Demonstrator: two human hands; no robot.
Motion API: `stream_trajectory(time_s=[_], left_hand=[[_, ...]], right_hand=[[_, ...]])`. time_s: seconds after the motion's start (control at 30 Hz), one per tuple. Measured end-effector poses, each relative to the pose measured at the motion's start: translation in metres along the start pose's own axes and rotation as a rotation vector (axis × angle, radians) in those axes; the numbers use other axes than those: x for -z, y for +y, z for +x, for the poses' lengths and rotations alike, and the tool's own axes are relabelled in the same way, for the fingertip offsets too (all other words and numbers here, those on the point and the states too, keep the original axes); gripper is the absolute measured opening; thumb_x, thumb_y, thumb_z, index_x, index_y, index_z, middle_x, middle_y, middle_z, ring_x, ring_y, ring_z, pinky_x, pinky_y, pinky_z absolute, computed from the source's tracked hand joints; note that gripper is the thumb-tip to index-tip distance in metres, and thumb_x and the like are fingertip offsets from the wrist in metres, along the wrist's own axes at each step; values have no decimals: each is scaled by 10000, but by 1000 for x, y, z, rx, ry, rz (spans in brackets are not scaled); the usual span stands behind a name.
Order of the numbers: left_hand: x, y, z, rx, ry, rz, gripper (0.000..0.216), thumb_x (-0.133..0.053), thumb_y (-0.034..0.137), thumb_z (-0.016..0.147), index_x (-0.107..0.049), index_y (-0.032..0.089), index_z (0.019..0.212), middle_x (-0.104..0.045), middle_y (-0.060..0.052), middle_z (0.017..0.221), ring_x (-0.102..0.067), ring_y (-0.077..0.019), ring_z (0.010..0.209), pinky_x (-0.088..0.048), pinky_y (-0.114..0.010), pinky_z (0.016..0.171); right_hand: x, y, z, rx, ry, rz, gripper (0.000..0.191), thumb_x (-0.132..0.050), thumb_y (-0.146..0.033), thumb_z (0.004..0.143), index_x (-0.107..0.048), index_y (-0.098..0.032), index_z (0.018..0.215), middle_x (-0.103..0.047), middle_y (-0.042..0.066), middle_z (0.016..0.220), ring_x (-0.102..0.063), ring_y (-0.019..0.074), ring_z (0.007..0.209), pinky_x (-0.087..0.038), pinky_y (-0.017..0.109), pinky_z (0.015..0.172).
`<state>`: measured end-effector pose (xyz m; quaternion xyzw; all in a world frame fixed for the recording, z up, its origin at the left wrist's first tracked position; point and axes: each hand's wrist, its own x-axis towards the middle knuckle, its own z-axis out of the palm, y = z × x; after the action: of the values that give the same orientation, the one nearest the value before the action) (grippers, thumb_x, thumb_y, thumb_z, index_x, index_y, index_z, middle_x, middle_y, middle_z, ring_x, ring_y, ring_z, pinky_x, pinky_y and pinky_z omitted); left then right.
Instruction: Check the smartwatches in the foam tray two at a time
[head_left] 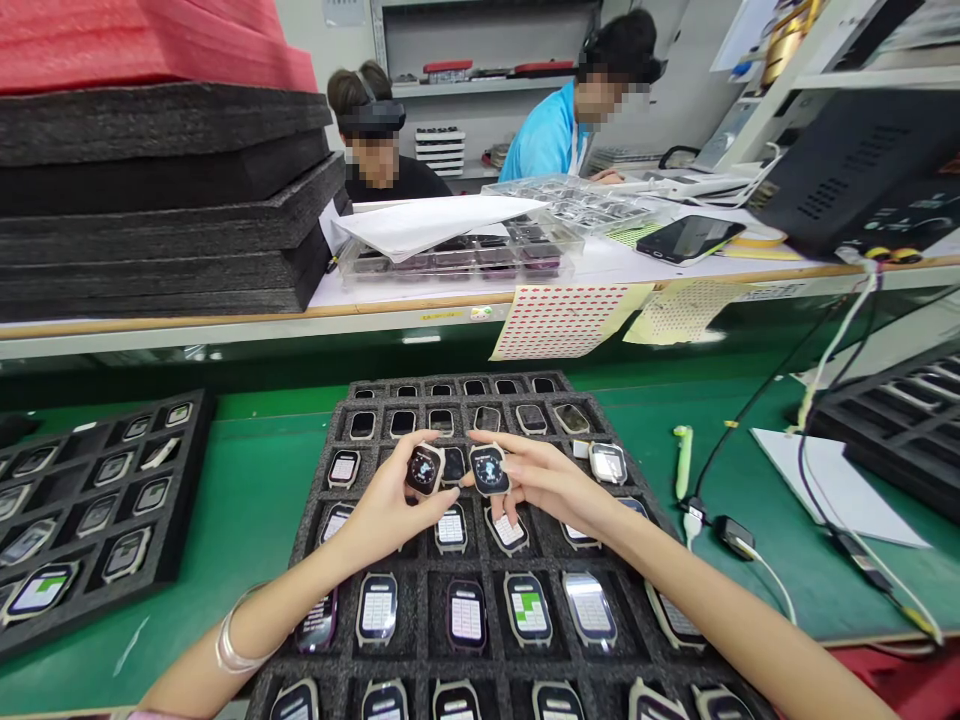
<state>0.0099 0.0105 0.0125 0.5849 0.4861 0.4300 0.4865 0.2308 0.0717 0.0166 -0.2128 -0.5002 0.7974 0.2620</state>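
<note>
Both of my hands are over a black foam tray [409, 580] filled with square smartwatches without straps. My left hand [396, 500] is closed around one smartwatch [425, 468], whose lit dial faces up. A second smartwatch [490, 468] with a similar lit dial is in my right hand [536, 475], gripped between thumb and fingers. Below them in the tray, several watches show white grid screens, such as this one [451, 527]. One tray watch [528, 607] has a partly green screen. Farther back, the watches in the tray have dark screens.
Another foam tray of watches [97, 510] lies on the left, and a third tray [900, 420] on the right. Cables and a green pen-like tool [682, 462] lie right of centre. A shelf [420, 318] crosses behind, holding stacked foam [157, 200]. Two people sit beyond it.
</note>
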Motion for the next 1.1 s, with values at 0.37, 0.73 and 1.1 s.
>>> stream_trajectory(time_s=[0.37,0.73,1.1], left_hand=[[-3,2,6,198,-63,-529,481,-562,91,720,-441,183,1176,-660,-83,1010,-612,-232,991,-510,-375,815],[-3,3,6,127,-77,-400,468,-545,112,721,-474,191,1177,-650,-71,1019,-608,-226,996,-533,-375,813],[-3,-2,7,68,-44,-238,391,-608,206,775,-457,196,1135,-587,-36,908,-594,-168,788,-487,-263,615]], right_hand=[[-6,10,1,17,168,-117,506,-589,-228,845,-435,-162,1321,-660,101,959,-673,176,603,-500,226,453],[-6,9,-3,53,167,-201,521,-600,-269,859,-446,-157,1343,-680,114,995,-696,188,614,-539,242,486],[-10,9,-3,67,108,-221,552,-599,-335,894,-394,-187,1386,-634,147,1131,-695,184,685,-550,240,500]])
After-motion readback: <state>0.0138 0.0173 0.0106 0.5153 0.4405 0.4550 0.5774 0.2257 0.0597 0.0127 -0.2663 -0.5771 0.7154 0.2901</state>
